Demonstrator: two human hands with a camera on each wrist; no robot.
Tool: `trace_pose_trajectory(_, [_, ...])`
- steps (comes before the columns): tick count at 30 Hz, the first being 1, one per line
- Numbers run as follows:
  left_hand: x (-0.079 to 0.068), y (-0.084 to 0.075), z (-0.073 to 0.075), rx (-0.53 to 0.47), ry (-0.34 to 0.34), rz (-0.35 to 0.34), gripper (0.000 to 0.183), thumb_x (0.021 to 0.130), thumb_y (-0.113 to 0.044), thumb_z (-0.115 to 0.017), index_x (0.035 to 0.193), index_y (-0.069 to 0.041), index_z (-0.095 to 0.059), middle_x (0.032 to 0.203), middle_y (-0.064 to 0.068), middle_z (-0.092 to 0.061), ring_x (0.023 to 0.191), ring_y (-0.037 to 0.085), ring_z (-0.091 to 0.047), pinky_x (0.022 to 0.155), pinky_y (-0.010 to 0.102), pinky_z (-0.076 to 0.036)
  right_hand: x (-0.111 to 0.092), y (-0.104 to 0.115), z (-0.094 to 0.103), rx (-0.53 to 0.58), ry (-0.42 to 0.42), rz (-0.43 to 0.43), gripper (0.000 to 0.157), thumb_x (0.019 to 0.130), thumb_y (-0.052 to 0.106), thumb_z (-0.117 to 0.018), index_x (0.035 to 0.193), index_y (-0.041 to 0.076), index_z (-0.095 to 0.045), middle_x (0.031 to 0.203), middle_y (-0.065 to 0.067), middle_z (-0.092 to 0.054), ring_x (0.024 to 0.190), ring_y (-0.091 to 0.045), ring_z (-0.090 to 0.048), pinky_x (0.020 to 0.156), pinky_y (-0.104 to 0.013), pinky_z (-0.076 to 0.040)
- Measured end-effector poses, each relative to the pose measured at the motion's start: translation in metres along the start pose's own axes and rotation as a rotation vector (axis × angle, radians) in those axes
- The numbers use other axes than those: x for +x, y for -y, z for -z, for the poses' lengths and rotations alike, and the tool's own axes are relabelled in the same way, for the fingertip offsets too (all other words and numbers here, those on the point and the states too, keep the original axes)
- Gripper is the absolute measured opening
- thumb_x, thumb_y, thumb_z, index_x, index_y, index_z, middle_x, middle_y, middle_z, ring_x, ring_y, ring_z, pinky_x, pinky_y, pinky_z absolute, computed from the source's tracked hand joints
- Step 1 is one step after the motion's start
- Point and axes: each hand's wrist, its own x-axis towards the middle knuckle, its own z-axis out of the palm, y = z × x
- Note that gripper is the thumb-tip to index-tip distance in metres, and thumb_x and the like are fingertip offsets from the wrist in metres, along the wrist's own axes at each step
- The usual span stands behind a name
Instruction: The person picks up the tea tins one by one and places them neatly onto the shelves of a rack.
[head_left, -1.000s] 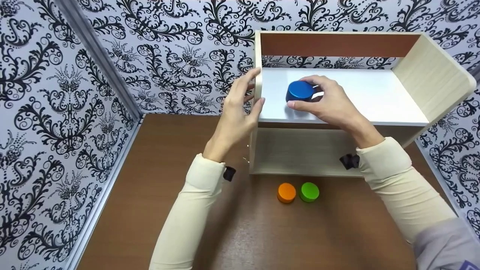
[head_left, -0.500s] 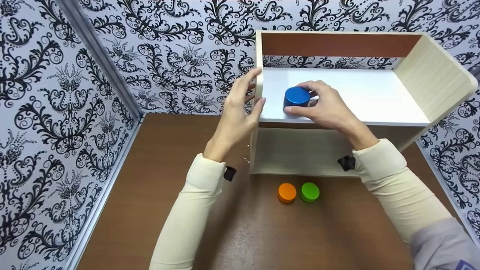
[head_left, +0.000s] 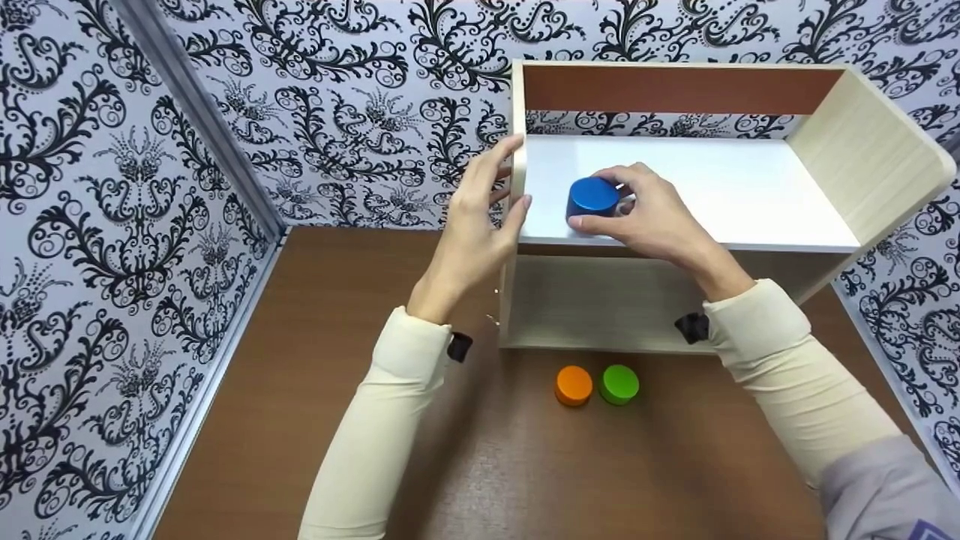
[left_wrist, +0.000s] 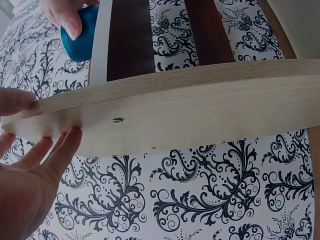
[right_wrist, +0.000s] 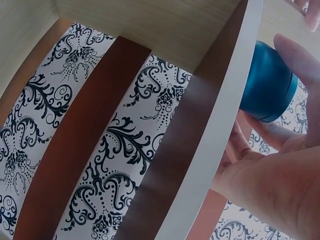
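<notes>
A blue round container (head_left: pixel 592 193) with a flat top stands upright on the white shelf board (head_left: pixel 727 195), near its front left end. My right hand (head_left: pixel 656 214) holds it from the right, thumb at the front and fingers round the back. In the right wrist view the container (right_wrist: pixel 267 82) shows a seam near one end. My left hand (head_left: pixel 476 217) grips the shelf unit's left side panel (head_left: pixel 517 105), with the thumb by its front edge. In the left wrist view several fingertips (left_wrist: pixel 75 136) press on that panel's outer face (left_wrist: pixel 200 107).
An orange round container (head_left: pixel 574 385) and a green one (head_left: pixel 619 385) sit side by side on the brown table (head_left: pixel 337 375), in front of the unit. The unit's lower compartment (head_left: pixel 600 300) lies under the white board. Patterned walls (head_left: pixel 337 112) stand behind and beside it.
My right hand has brought the blue container a little left and toward the board's front edge, mostly in the first half second. The left hand keeps its place on the panel.
</notes>
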Motion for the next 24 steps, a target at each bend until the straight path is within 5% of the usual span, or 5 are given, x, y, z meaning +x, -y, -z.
trace_pose_trajectory(24, [0.0004, 0.0009, 0.0007, 0.008, 0.002, -0.016, 0.062, 0.094, 0.006, -0.062, 0.152, -0.001, -0.040, 0.148, 0.018, -0.044, 0.127, 0.025, -0.053, 0.102, 0.024, -0.053, -0.0002, -0.0009, 0.0000, -0.005, 0.010, -0.016, 0.076, 0.084, 0.042, -0.082, 0.144, 0.007, -0.052, 0.133, -0.019, -0.048, 0.118, -0.039, -0.053, 0.105, -0.054, -0.052])
